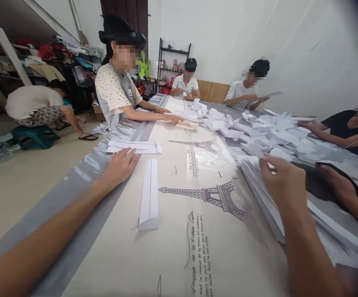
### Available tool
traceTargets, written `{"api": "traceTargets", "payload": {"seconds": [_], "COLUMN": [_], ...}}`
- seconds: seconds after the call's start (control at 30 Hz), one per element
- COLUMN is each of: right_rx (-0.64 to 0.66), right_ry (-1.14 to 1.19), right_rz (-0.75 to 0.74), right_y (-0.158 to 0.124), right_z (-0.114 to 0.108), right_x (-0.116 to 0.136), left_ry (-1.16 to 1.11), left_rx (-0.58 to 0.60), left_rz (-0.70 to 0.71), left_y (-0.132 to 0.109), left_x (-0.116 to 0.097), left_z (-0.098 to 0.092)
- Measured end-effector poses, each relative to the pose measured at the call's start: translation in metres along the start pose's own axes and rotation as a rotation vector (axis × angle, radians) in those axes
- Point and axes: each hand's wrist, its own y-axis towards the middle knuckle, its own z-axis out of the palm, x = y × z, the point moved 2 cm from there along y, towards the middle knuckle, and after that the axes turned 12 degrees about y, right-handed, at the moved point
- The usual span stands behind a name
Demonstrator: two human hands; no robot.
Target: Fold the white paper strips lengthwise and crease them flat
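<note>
My left hand (118, 167) lies flat, fingers stretched out, at the near edge of some folded white paper strips (135, 147). Just right of it, a single folded paper strip (149, 194) with a lengthwise seam rests on the printed tablecloth (179, 247). On the other side, my right hand (285, 181) is closed in a pinch on the corner of a white paper sheet (254, 152). Below that hand is a stack of white papers (260, 198), partly hidden by my wrist and forearm.
A large heap of folded white papers (243, 128) covers the table's right side. A co-worker's hand (336, 179) is close to my right forearm. Across the left edge, a standing person (117, 82) handles paper; others sit farther back. Someone crouches on a green stool (35, 136).
</note>
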Motion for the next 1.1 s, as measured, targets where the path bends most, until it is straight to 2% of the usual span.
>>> {"api": "traceTargets", "payload": {"seconds": [0.03, 0.07, 0.1, 0.13, 0.2, 0.23, 0.33, 0.37, 0.43, 0.5, 0.57, 0.63, 0.7, 0.77, 0.83, 1.0, 1.1], "right_rx": [-0.045, -0.075, -0.044, 0.065, 0.399, 0.523, 0.646, 0.675, 0.764, 0.863, 0.898, 0.775, 0.586, 0.517, 0.579, 0.671, 0.78], "right_ry": [0.041, 0.156, 0.301, 0.454, 0.756, 0.852, 0.999, 1.042, 1.142, 1.216, 1.231, 1.208, 1.18, 1.12, 1.018, 0.825, 0.855], "right_rz": [-0.014, -0.009, -0.023, -0.044, -0.002, 0.064, 0.254, 0.309, 0.401, 0.461, 0.481, 0.469, 0.432, 0.402, 0.357, 0.129, 0.146], "right_y": [-0.007, -0.015, -0.025, -0.036, -0.056, -0.064, -0.076, -0.077, -0.075, -0.073, -0.071, -0.068, -0.066, -0.065, -0.065, -0.071, -0.074], "right_z": [0.004, 0.01, 0.017, 0.026, 0.046, 0.054, 0.069, 0.072, 0.074, 0.073, 0.071, 0.068, 0.063, 0.061, 0.062, 0.069, 0.068], "right_x": [0.022, 0.044, 0.066, 0.085, 0.112, 0.118, 0.12, 0.118, 0.115, 0.114, 0.114, 0.112, 0.109, 0.106, 0.103, 0.108, 0.115], "left_ry": [-0.15, -0.34, -0.413, -0.493, -0.899, -1.017, -1.2, -1.236, -1.292, -1.324, -1.35, -1.383, -1.407, -1.413, -1.412, -1.411, -1.394], "left_rx": [-0.032, -0.015, 0.017, 0.076, 0.293, 0.368, 0.533, 0.554, 0.52, 0.432, 0.393, 0.396, 0.4, 0.383, 0.355, 0.256, 0.224], "left_rz": [-0.002, 0.028, 0.071, 0.123, 0.186, 0.161, 0.092, 0.061, -0.024, -0.117, -0.17, -0.18, -0.167, -0.154, -0.16, -0.208, -0.204], "left_y": [-0.001, -0.004, -0.008, -0.013, -0.026, -0.033, -0.049, -0.052, -0.053, -0.05, -0.047, -0.045, -0.044, -0.045, -0.046, -0.048, -0.049], "left_x": [-0.007, -0.017, -0.029, -0.042, -0.069, -0.08, -0.102, -0.104, -0.103, -0.096, -0.09, -0.087, -0.086, -0.088, -0.091, -0.094, -0.094], "left_z": [-0.007, -0.014, -0.022, -0.028, -0.037, -0.04, -0.041, -0.04, -0.037, -0.034, -0.033, -0.034, -0.037, -0.04, -0.043, -0.043, -0.04]}}
